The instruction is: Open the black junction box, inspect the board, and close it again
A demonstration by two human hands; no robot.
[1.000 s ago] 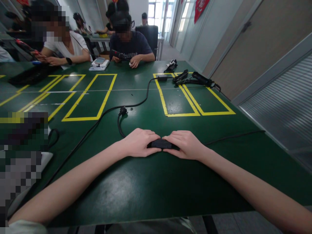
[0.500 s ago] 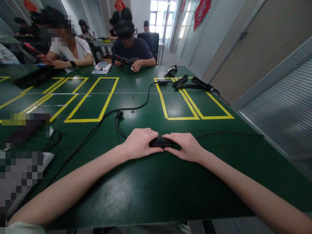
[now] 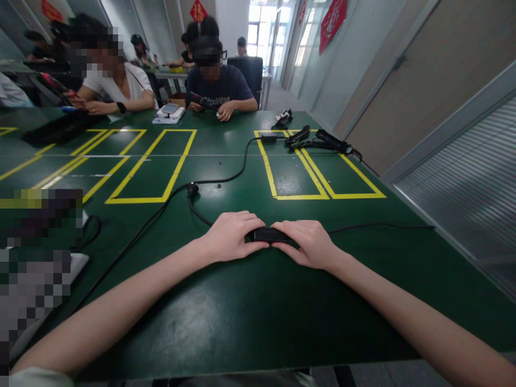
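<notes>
A black power adapter (image 3: pixel 266 235) lies just over the green table, held from both ends. The fingers and thumb of my left hand (image 3: pixel 234 236) are closed around its left end. My right hand (image 3: pixel 308 242) grips the right end in the same way, and the two thumbs nearly meet at the near side. Fingers hide both ends of the adapter. From the left side a short black cord runs to a plug (image 3: pixel 192 189) resting on the table by a longer cable (image 3: pixel 149 220). A thin black cord (image 3: pixel 379 225) stretches off to the right.
Yellow tape rectangles (image 3: pixel 171 166) mark the green table (image 3: pixel 226 317). Farther back lie a second adapter (image 3: pixel 269 138) and bundled black cables (image 3: pixel 332 141). Blurred-out items (image 3: pixel 40 290) sit at the left edge. Two people sit across the table, near a small white device (image 3: pixel 169 112).
The adapter has shifted very slightly to the right between my hands, and the plug has slid a little to the left. Both hands keep their hold.
</notes>
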